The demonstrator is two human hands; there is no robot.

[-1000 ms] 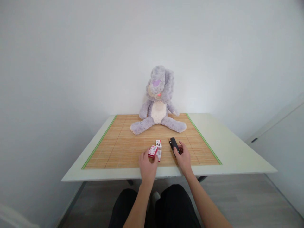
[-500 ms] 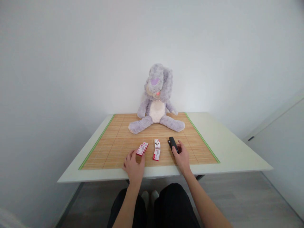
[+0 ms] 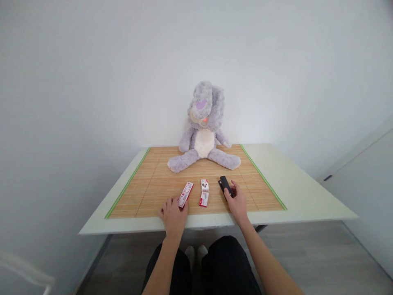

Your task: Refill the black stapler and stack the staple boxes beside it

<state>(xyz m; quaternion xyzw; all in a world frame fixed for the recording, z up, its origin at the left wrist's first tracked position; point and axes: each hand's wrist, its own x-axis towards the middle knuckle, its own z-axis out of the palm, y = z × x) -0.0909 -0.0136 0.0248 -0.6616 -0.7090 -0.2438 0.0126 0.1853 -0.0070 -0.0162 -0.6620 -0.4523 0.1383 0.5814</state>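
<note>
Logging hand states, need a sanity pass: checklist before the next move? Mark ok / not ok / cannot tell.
1. Left hand clear of boxes: not ok, fingers at the near left box.
2. Right hand on the black stapler: ok.
3. Far right box and near right box free of hands: ok.
4. Plush rabbit clear of both hands: ok, seated at the back of the bamboo mat.
5. Stapler loaded: cannot tell, inside hidden.
</note>
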